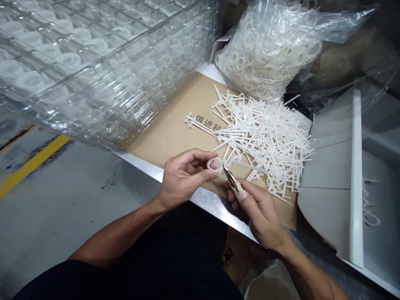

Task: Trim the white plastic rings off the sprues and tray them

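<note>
Between thumb and fingers, my left hand point(188, 173) pinches a translucent white plastic ring point(215, 164). My right hand point(258, 208) is wrapped round the handles of small cutting pliers point(230, 177). The metal jaws of the pliers meet the right edge of the ring, where a thin white plastic stem point(250, 166) with a small loop runs off to the right. Whether the jaws have cut through cannot be seen. Just beyond my hands, a heap of thin white plastic sticks point(265, 137) covers much of a brown cardboard sheet point(168, 133).
Stacked clear plastic trays point(125, 75) holding white rings rise at the left. A clear bag point(262, 54) full of rings stands behind the heap. On the right is a grey bin point(356, 175) with a few plastic pieces inside. The table's metal edge point(215, 208) runs below my hands.
</note>
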A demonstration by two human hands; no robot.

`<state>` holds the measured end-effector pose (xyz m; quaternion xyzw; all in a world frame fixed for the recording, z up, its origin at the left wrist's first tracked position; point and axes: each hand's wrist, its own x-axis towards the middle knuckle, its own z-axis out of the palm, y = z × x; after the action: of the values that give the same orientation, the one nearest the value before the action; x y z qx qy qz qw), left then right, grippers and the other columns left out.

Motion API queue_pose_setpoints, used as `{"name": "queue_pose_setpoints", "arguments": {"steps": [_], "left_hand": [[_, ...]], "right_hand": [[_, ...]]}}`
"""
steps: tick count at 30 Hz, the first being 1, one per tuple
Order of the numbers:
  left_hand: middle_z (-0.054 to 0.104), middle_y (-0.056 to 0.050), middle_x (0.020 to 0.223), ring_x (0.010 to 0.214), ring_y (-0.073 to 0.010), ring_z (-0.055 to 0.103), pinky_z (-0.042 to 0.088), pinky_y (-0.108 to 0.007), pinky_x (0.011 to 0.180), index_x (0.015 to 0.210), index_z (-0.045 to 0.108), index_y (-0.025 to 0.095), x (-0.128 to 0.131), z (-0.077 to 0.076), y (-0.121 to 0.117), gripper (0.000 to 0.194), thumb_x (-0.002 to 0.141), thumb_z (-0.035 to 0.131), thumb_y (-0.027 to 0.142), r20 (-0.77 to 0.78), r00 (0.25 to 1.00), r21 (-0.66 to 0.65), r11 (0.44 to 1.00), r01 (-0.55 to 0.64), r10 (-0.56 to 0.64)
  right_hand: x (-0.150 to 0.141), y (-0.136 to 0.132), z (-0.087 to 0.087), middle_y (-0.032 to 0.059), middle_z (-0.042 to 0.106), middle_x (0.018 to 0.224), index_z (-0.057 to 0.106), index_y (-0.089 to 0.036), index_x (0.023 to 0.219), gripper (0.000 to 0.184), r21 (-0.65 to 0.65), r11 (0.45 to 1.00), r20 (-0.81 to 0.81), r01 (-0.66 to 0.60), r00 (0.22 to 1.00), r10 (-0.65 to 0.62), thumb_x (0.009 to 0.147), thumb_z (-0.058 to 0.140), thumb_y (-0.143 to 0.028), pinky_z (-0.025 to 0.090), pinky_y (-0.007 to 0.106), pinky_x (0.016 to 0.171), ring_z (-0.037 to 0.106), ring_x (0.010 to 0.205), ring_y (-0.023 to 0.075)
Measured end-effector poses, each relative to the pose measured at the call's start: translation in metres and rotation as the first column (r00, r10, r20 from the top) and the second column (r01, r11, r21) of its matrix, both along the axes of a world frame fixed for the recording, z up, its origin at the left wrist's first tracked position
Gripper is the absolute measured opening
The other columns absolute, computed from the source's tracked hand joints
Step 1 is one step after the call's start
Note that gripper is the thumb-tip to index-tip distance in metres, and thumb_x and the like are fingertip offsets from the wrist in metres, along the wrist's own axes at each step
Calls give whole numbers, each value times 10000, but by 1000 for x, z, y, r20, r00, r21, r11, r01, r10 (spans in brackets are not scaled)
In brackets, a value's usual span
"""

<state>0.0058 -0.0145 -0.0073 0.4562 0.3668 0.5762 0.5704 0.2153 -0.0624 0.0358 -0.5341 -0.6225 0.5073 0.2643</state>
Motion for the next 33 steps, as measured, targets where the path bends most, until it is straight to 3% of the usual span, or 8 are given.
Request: {"name": "queue_pose_setpoints", "arguments": {"steps": [17,27,33], "left_hand": [[794,-29,915,870,-131,775,639,-183,822,1093,820,205,1,3,-1,365,754,911,104,18,1000,-30,1000,6,-5],[789,-38,919,864,-152,768,653,-233,814,1113,816,205,0,-2,0,356,775,904,137,8,999,-14,999,34,-34],[785,-44,915,871,-145,756,642,-213,816,1112,818,198,-1,-2,3,380,751,927,152,38,999,-49,999,24,-22]], "right_hand": [[1,-1,-1,21,642,856,661,-211,1069,373,-5,1000,-2,3,1000,-3,1102,432,-503,461,311,664,570,722,174],[-6,0,3,23,616,777,657,-179,1047,435,42,999,122,-29,992,24,1132,332,-455,440,303,625,543,669,167],[-3,2,-4,18,620,792,671,-194,1026,485,-31,999,79,31,996,-29,1126,345,-538,428,281,590,534,661,153]]}}
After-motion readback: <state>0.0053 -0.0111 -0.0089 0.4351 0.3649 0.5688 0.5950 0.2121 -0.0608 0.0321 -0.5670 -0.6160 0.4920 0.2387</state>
